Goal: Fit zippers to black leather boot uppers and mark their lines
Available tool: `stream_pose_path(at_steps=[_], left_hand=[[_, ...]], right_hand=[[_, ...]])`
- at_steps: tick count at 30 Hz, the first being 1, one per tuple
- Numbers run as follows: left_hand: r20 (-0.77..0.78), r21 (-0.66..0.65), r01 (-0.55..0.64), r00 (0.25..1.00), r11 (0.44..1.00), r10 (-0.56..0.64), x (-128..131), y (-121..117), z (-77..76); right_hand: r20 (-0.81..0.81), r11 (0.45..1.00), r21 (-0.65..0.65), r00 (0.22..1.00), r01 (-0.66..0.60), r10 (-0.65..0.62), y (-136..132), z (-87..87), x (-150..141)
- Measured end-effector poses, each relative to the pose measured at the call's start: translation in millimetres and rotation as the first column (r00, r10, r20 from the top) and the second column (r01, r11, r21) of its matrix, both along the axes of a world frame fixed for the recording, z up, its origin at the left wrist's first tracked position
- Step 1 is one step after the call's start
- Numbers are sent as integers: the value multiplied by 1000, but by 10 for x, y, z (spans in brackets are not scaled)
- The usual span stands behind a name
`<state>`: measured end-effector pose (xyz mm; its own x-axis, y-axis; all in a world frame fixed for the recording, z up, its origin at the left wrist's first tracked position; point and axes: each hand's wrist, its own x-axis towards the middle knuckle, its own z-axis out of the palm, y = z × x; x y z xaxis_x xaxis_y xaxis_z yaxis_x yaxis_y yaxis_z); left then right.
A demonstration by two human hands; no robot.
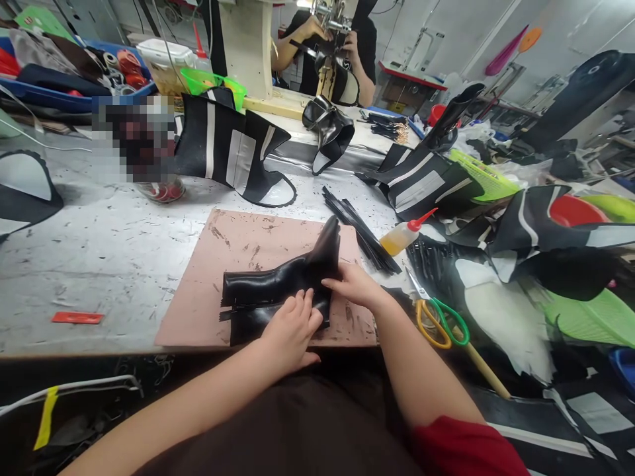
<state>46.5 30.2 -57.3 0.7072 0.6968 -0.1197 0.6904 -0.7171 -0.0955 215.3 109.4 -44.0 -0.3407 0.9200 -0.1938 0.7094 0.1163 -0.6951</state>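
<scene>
Looking at a shiny black boot upper [262, 283] here, lying on its side on a pink board [191, 307] by the near edge of the bench [99, 264], with the shaft opening to the left and the foot end toward the far side. Split lengthwise along the shaft, with a likely zip [248, 308] down the gap. As for the hands: left hand [292, 324] laid palm-down on the nearer half, fingers close together, no clear grip; right hand [354, 284] at the foot end, thumb on top, other fingers mostly hidden, so can't tell how firmly closed. Could slide off the near edge with too hard a pull toward the body. Could also crease under uneven pressure, or snag at the zip with a careless tug. Not loving the scissors [430, 301] just beside the right forearm: easy to knock with a sideways swing. Same worry with the tilted bottle [397, 239] near the black strips [362, 231]: maybe messy if bumped and leaky. Further out, more boot pieces [218, 142], then a co-worker [366, 39] at a machine, probably too far off to interfere.
</scene>
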Motion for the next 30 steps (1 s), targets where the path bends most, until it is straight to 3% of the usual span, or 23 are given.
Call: stream_pose_path(at_steps=[3,8,10,18,30], left_hand=[[-14,5,17,1000,1000,-17,-1,17,21],[-31,26,40,999,999,-39,34,66,64],[-32,33,43,999,999,-42,44,72,69],[16,26,22,1000,999,-22,38,91,71],[1,-35,38,999,999,-38,107,156,49]], right_hand=[[78,999,22,996,-37,35,66,60,-64],[4,981,-186,999,-48,49,221,91,-73],[-15,976,-212,999,-53,51,254,99,-35],[-73,978,-202,996,-61,47,284,67,59],[-25,993,-112,999,33,-36,221,-59,73]])
